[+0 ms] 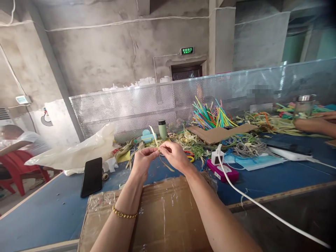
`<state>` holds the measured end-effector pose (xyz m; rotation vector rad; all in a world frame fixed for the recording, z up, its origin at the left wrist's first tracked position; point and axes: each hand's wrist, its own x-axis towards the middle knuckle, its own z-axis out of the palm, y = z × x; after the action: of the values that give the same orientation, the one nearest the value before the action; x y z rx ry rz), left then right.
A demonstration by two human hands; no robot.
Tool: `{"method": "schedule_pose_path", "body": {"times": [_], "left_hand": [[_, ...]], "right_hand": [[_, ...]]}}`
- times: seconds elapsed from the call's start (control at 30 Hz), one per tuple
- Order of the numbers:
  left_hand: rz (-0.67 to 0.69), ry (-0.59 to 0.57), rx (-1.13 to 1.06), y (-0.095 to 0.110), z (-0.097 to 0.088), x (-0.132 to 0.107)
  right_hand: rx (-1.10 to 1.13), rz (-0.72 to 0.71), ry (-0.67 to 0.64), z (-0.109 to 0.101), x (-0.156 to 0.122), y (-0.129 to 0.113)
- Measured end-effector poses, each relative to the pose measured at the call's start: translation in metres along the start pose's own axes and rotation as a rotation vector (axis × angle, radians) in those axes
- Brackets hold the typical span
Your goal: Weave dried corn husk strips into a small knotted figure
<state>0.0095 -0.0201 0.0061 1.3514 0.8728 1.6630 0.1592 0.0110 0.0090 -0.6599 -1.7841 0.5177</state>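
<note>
My left hand (143,161) and my right hand (174,155) meet above the table, fingertips pinched together. Between them is a thin, pale straw-like strip (153,133); one end stands up above the fingers and a darker, narrow length hangs below, curving right. Exactly how the strip is folded or joined at the fingertips is hidden. Under my forearms lies a brown cardboard box (168,213) wrapped in clear plastic. Behind the hands spreads a heap of dry and green plant strips (181,140), with yellow-handled scissors (191,158) partly showing beside my right hand.
A black phone (91,177) lies left, near a plastic bag (76,150). A green bottle (162,129) stands behind. To the right are a magenta power strip (223,171) with a white cable, colourful stems (212,117) and a blue mask (257,162). Other people sit at left and right.
</note>
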Motion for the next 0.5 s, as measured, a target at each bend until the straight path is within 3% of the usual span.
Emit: {"method": "schedule_pose_path", "body": {"times": [0.1, 0.23, 0.5], "left_hand": [[0.011, -0.005, -0.004, 0.0, 0.0, -0.001], [-0.038, -0.11, -0.125, 0.004, 0.002, -0.003], [-0.175, -0.297, -0.258, 0.012, 0.0, -0.005]], "right_hand": [[0.149, 0.081, 0.0, 0.0, -0.001, -0.003], [0.383, 0.206, -0.035, -0.004, -0.003, -0.011], [0.551, 0.171, -0.074, -0.01, -0.003, -0.013]]}}
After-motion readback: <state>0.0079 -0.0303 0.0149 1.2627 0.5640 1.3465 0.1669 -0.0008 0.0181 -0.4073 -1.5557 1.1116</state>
